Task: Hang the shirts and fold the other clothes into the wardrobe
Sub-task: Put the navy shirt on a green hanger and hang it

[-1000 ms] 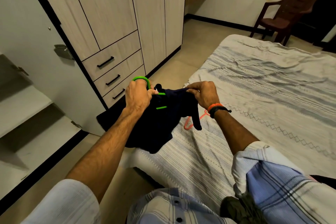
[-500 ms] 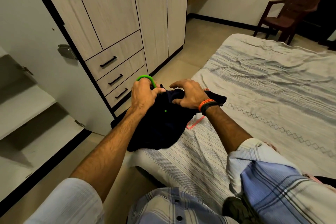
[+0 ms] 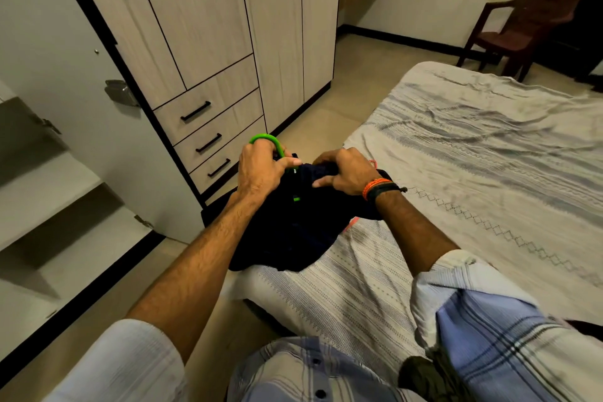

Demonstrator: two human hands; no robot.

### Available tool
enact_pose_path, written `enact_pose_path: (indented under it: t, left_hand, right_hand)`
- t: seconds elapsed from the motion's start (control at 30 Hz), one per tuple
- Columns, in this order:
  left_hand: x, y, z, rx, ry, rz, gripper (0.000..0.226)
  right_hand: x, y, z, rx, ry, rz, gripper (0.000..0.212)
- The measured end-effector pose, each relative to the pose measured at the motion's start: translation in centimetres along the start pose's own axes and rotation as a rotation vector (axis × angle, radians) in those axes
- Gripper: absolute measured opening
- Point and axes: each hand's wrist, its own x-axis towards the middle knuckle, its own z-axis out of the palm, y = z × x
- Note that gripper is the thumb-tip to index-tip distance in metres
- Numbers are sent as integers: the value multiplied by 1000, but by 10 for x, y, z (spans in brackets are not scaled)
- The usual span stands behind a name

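Note:
A dark navy shirt (image 3: 287, 232) lies bunched at the near left corner of the bed (image 3: 473, 153). A green hanger (image 3: 266, 140) pokes out of its collar, and most of the hanger is hidden inside the cloth. My left hand (image 3: 261, 170) grips the hanger just below its hook. My right hand (image 3: 346, 171) pinches the shirt's collar fabric beside it. An orange hanger (image 3: 350, 224) peeks out from under the shirt. The wardrobe (image 3: 202, 42) stands to the left with its near door open.
Bare wardrobe shelves (image 3: 42, 179) show at the far left behind the open door (image 3: 65, 81). Three drawers (image 3: 212, 127) sit under the closed doors. A brown chair (image 3: 522, 23) stands at the far right, and a strip of floor (image 3: 326, 108) runs between bed and wardrobe.
The shirt has come down from the air onto the bed corner. My right hand moved left along the collar toward the hanger. My left hand kept its hold on the hanger.

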Motion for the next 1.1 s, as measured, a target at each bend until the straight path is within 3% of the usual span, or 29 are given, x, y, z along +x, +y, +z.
enact_pose_path:
  t: [0.13,0.23,0.37,0.53,0.6,0.73,0.83,1.1]
  left_hand:
    - [4,-2,-2,-15,-20,-4,24]
    - [4,-6,-2,-12,-17,-22,24]
    - [0,-5,0,-9,-23,-30,23]
    - [4,-9,-4,-18,-25,-58,24]
    - [5,-11,-7,-10,-9,-65,24]
    - [5,-13,-8,-18,21,-79,23]
    - [6,-13,-8,-21,37,-78,23]
    - [10,-12,-9,3,52,-62,20]
  right_hand:
    - [-1,3,-1,69,41,-13,18]
    - [-6,15,-5,97,23,26,20]
    - [-11,23,-6,130,26,25,34]
    - [-17,30,-9,186,35,121,84]
    - [-19,34,-10,235,59,149,71]
    - [-24,36,-9,283,190,176,18]
    - [-22,37,-6,205,173,169,29]
    - [-15,50,-1,55,270,303,20]
